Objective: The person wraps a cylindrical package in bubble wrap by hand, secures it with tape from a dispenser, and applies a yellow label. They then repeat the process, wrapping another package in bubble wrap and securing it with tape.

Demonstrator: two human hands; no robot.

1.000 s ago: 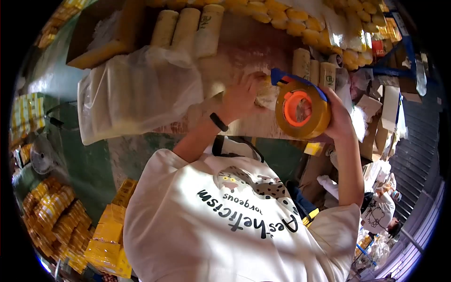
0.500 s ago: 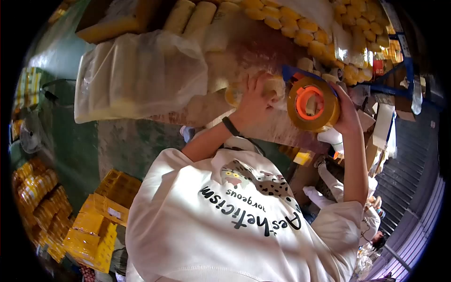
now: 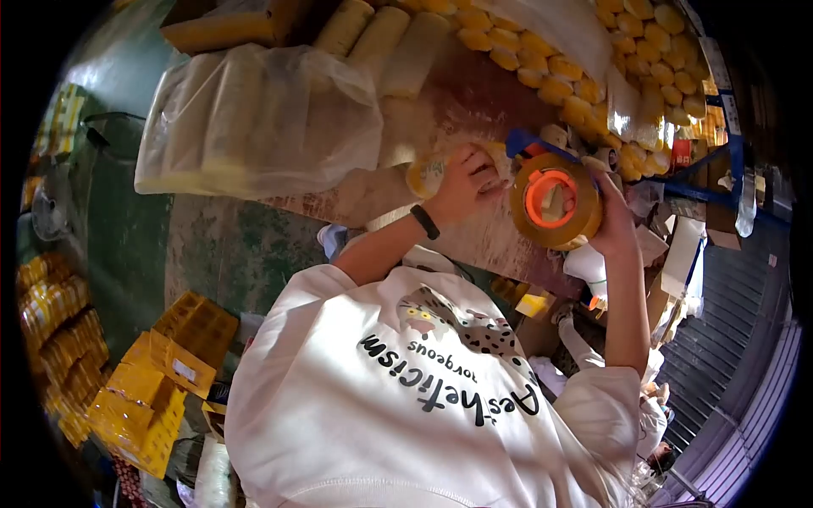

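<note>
My right hand (image 3: pixel 614 212) is wrapped around a tape dispenser (image 3: pixel 590 222) with a wide roll of amber packing tape, an orange hub and a blue end piece. The dispenser is up over the table's front edge. To its left, my left hand (image 3: pixel 464 184), with a black band at the wrist, has its fingers curled in beside the dispenser. I cannot tell what is in those fingers. A rounded, clear and yellow packet (image 3: pixel 421 179) shows on the table just left of the left hand, which partly covers it.
On the table (image 3: pixel 474 106) lie plastic-wrapped pale rolls (image 3: pixel 229 118), loose rolls (image 3: pixel 377 38) and a cardboard box (image 3: pixel 224 25). Piled yellow packets (image 3: pixel 559 72) stand at the far right beside a blue frame (image 3: pixel 703 169). Taped yellow cartons (image 3: pixel 140 406) are on the floor at left.
My left hand's fingers have curled in from a more spread pose. The dispenser has shifted slightly left and down in view, still in my right hand. The whole view has shifted a little.
</note>
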